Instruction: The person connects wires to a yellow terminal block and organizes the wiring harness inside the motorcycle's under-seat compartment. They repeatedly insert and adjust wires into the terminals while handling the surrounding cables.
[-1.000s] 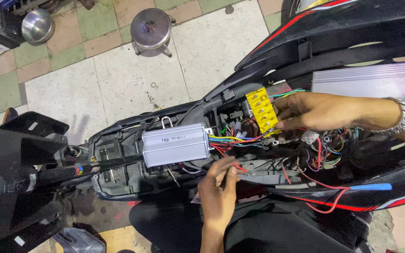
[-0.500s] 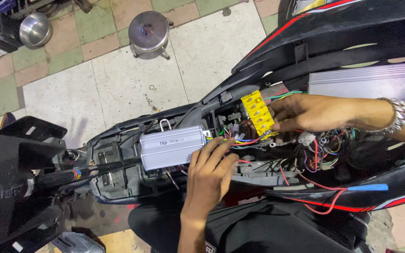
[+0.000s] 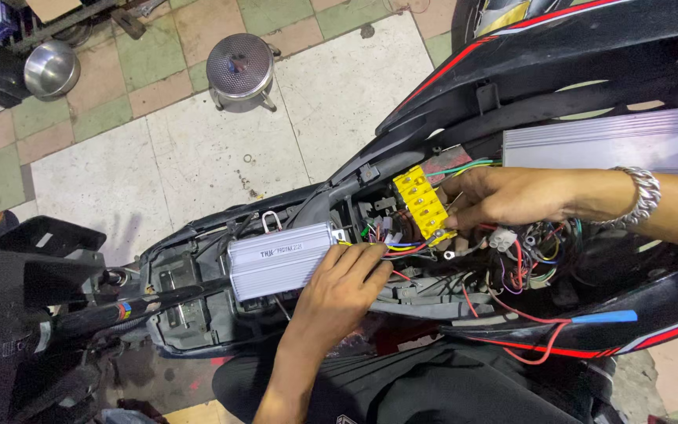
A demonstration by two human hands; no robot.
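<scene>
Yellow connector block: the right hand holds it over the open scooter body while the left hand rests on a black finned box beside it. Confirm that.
One detail is off: the finned box under the left hand is silver, not black, as the head view shows. The right hand does hold the yellow connector block over the open scooter body.

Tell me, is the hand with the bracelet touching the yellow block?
Touching. The head view shows the right hand with its fingers wrapped against the yellow connector block, no gap between them.
</scene>
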